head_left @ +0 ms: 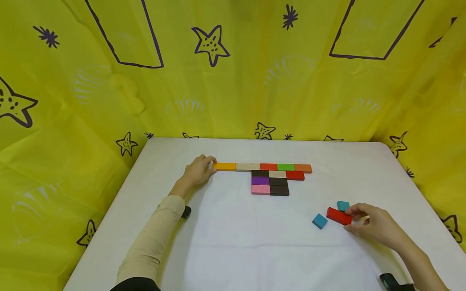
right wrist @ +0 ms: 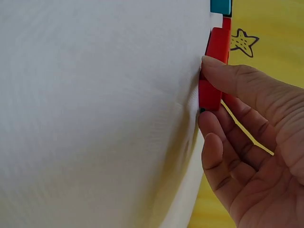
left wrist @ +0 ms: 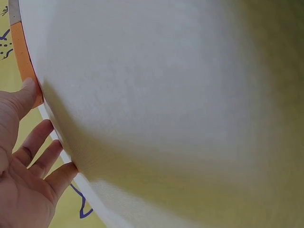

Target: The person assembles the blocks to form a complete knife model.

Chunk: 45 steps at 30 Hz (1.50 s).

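My left hand [head_left: 199,169] is at the left end of a row of coloured wooden blocks and pinches the yellow-orange block [head_left: 225,167]. In the left wrist view the thumb lies on that orange block [left wrist: 23,54], with the other fingers spread below; the index finger is hidden. At the right, my right hand [head_left: 372,222] pinches a long red block [head_left: 338,216] by its near right end. The right wrist view has the thumb across this red block [right wrist: 217,42]. One blue block [head_left: 343,205] lies just behind it, another blue block [head_left: 319,221] to its left.
Right of the orange block the row runs on with a pale block [head_left: 247,167], a red, a green [head_left: 285,167] and a darker orange one. Below it are stacked rows of dark, purple [head_left: 260,181], pink [head_left: 260,189], pale and red blocks. A yellow curtain surrounds the white table [head_left: 233,258].
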Motion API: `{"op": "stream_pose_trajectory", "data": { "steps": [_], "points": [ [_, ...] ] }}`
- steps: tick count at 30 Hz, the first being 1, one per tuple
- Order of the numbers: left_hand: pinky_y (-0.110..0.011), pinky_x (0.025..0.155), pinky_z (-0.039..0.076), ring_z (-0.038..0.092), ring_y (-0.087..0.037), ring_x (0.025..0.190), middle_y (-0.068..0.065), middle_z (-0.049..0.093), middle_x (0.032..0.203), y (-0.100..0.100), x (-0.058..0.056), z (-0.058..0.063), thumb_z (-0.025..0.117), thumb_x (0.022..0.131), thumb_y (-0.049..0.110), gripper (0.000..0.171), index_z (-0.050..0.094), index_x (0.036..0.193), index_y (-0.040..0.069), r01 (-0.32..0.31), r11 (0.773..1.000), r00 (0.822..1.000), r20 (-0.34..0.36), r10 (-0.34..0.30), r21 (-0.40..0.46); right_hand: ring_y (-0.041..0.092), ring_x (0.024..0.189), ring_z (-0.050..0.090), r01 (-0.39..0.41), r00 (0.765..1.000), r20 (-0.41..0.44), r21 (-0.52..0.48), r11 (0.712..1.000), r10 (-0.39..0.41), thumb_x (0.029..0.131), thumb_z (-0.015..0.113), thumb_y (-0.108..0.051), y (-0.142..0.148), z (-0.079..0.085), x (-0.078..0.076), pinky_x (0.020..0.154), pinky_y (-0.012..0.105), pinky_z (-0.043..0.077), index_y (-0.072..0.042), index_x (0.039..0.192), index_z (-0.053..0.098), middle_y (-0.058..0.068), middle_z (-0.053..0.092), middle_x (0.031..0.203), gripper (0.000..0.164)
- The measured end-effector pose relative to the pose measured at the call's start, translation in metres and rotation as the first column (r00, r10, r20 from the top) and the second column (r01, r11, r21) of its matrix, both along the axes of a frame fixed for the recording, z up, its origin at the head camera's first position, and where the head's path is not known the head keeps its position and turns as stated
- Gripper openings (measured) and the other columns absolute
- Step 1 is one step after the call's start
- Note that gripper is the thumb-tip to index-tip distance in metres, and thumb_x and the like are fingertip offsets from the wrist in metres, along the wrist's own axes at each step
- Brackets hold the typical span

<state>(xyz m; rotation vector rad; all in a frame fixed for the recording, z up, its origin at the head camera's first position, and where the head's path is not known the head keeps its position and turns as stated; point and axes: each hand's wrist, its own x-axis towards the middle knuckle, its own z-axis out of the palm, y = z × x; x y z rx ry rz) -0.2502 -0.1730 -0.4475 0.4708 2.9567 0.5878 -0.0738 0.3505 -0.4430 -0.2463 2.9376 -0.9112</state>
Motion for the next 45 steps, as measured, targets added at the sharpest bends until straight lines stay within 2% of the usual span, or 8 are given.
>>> {"op": "stream_pose_trajectory", "data": {
  "steps": [5, 12, 21, 24, 30, 39, 45],
  "points": [
    [-0.046, 0.078, 0.048, 0.052, -0.025, 0.097, -0.008, 0.056, 0.11, -0.001, 0.0, 0.0, 0.063, 0.103, 0.031, 0.03, 0.059, 0.131, 0.021, -0.004, 1.0, 1.0, 0.009, 0.004, -0.007, 0.003, 0.079, 0.056, -0.017, 1.0, 0.022, -0.022, 1.0, 0.017, 0.078, 0.089, -0.013, 0.0, -0.003, 0.0, 0.069, 0.02, 0.052, -0.003, 0.107, 0.069, 0.002, 0.068, 0.096, 0.036],
    [-0.046, 0.078, 0.047, 0.052, -0.025, 0.097, -0.008, 0.056, 0.109, -0.002, -0.001, -0.001, 0.064, 0.103, 0.03, 0.03, 0.059, 0.131, 0.021, -0.002, 1.0, 1.0, 0.002, 0.002, 0.0, 0.004, 0.076, 0.058, -0.026, 0.998, 0.053, -0.038, 0.999, 0.028, 0.078, 0.089, -0.015, -0.006, 0.0, -0.002, 0.069, 0.02, 0.053, -0.003, 0.104, 0.068, 0.003, 0.068, 0.092, 0.036],
    [-0.045, 0.076, 0.047, 0.052, -0.026, 0.096, -0.008, 0.056, 0.107, -0.002, -0.003, -0.003, 0.063, 0.103, 0.031, 0.03, 0.059, 0.13, 0.021, 0.014, 1.0, 1.0, -0.013, -0.014, 0.003, 0.002, 0.074, 0.058, -0.055, 0.997, -0.062, -0.066, 0.996, 0.051, 0.075, 0.092, -0.016, -0.014, 0.0, -0.007, 0.067, 0.019, 0.052, -0.006, 0.097, 0.068, 0.001, 0.067, 0.089, 0.034],
    [-0.045, 0.075, 0.047, 0.052, -0.025, 0.096, -0.008, 0.056, 0.107, -0.002, -0.002, -0.003, 0.064, 0.103, 0.031, 0.029, 0.059, 0.13, 0.021, 0.015, 1.0, 1.0, -0.017, -0.015, 0.001, 0.002, 0.074, 0.059, -0.061, 0.994, -0.09, -0.064, 0.996, 0.055, 0.074, 0.092, -0.015, -0.017, 0.001, -0.011, 0.067, 0.018, 0.051, -0.007, 0.097, 0.069, -0.001, 0.067, 0.088, 0.034],
    [-0.045, 0.075, 0.047, 0.052, -0.026, 0.096, -0.007, 0.056, 0.106, -0.002, 0.0, -0.001, 0.064, 0.103, 0.03, 0.029, 0.059, 0.13, 0.02, 0.011, 1.0, 1.0, -0.008, -0.011, 0.009, 0.004, 0.077, 0.059, -0.072, 0.996, -0.064, -0.056, 0.996, 0.069, 0.076, 0.092, -0.016, -0.025, 0.004, -0.021, 0.07, 0.019, 0.052, -0.007, 0.101, 0.069, 0.0, 0.067, 0.092, 0.036],
    [-0.043, 0.074, 0.046, 0.051, -0.025, 0.095, -0.007, 0.055, 0.104, -0.002, 0.0, -0.001, 0.064, 0.103, 0.03, 0.029, 0.059, 0.13, 0.021, 0.008, 1.0, 1.0, -0.011, -0.008, 0.008, 0.006, 0.079, 0.06, -0.11, 0.991, -0.077, -0.041, 0.993, 0.106, 0.077, 0.09, -0.012, -0.036, 0.007, -0.038, 0.072, 0.021, 0.053, -0.008, 0.103, 0.068, -0.001, 0.067, 0.09, 0.034],
    [-0.047, 0.078, 0.047, 0.052, -0.026, 0.098, -0.008, 0.056, 0.107, -0.001, 0.001, -0.001, 0.064, 0.103, 0.03, 0.03, 0.059, 0.131, 0.021, 0.002, 1.0, 1.0, -0.005, -0.002, 0.002, 0.008, 0.079, 0.06, -0.137, 0.987, -0.091, -0.046, 0.99, 0.132, 0.078, 0.09, -0.011, -0.042, 0.007, -0.051, 0.072, 0.023, 0.053, -0.007, 0.101, 0.067, -0.001, 0.067, 0.089, 0.032]
  ]
}}
